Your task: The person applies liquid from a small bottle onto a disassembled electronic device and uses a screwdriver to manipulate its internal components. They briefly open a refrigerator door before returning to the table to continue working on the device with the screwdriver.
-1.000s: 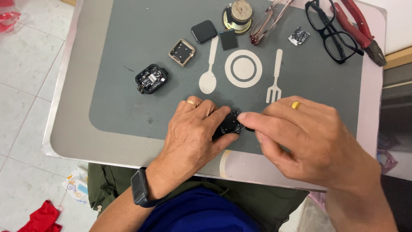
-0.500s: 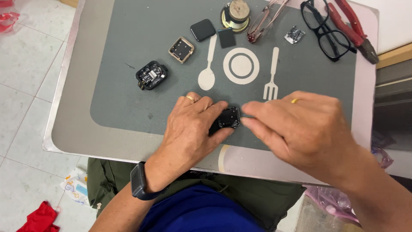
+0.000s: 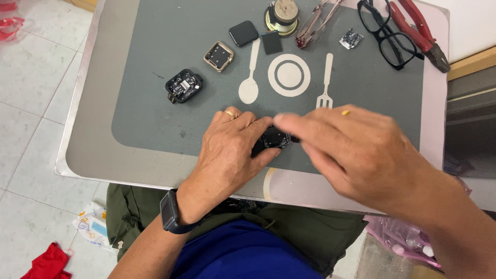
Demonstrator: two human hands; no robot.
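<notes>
Black small round-cornered electronic module (image 3: 273, 139), plastic, near front edge of grey placemat (image 3: 155, 119), pinned by left hand (image 3: 230, 150), fingers curled round it. Right hand (image 3: 351, 150) blurred, fingertips pinched at module's right side; whether they grip anything, cannot tell. Judgement: keep module flat, pressure light. Further back: open black casing (image 3: 183, 86) with circuitry showing inside; gold-rimmed square frame (image 3: 218, 56), contents unclear.

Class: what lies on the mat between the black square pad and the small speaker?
In the head view, a dark square chip lies between the black square pad and the speaker.
</notes>
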